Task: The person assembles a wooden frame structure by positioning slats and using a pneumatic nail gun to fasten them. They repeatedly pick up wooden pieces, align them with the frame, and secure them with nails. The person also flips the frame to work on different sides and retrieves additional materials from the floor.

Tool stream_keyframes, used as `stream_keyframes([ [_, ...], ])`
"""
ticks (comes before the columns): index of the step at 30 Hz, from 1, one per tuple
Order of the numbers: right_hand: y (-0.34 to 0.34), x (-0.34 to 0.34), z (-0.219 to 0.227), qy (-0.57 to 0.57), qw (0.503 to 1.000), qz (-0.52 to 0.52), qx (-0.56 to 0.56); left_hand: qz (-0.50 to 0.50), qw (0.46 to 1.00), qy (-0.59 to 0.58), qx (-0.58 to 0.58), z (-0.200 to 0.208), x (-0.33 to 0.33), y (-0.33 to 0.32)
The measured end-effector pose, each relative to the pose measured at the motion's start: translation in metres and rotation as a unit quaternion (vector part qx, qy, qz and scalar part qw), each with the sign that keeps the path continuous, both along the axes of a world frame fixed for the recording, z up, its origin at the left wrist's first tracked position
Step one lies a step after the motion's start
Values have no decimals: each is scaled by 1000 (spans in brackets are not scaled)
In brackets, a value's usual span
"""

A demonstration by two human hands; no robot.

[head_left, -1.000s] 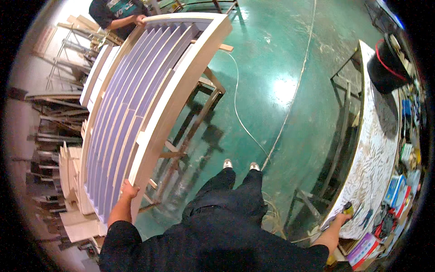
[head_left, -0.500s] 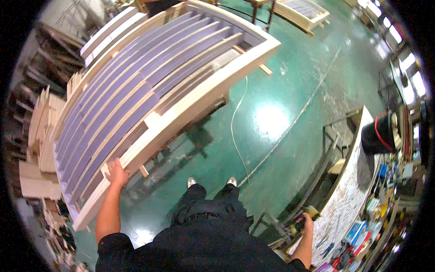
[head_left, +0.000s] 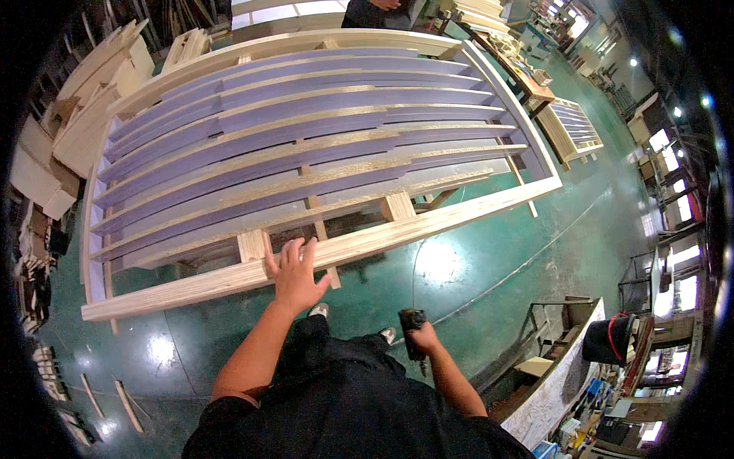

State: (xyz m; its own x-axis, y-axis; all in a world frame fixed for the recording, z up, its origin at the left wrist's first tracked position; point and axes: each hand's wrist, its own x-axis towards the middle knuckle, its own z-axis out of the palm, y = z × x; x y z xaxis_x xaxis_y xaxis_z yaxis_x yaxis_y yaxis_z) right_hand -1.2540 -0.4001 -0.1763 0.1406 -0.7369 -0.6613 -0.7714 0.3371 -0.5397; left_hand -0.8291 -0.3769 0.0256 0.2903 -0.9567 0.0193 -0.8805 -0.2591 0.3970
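A large pale wooden frame (head_left: 489,203) lies flat in front of me, with several grey-purple slats (head_left: 306,157) running lengthwise inside it. My left hand (head_left: 297,281) rests on its near rail, fingers spread, beside a short wooden block (head_left: 252,246) set against the rail's inner side. Lower and to the right, my right hand (head_left: 423,337) is closed round a dark cordless drill (head_left: 411,325), held over the floor and apart from the frame. The drill's thin tip seems to point down towards me; its details are too blurred to make out.
A workbench (head_left: 554,402) with tools and a black bucket (head_left: 605,341) stands at the right. Another person (head_left: 372,14) is beyond the frame. Wooden panels (head_left: 92,99) lean at the left. A smaller slatted frame (head_left: 572,126) lies at the far right.
My view has turned left towards the frame. My right hand has come away from the workbench with the drill. My left hand is farther along the near rail, its fingers now spread.
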Motion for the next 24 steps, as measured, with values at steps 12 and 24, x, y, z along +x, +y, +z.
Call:
stream_keyframes([
  [12, 128, 141, 32, -12, 994, 108, -15, -164, 980, 17, 111, 27, 141, 23],
  [24, 339, 142, -58, 41, 998, -4, 40, -186, 968, -107, 130, 1, 50, -25],
])
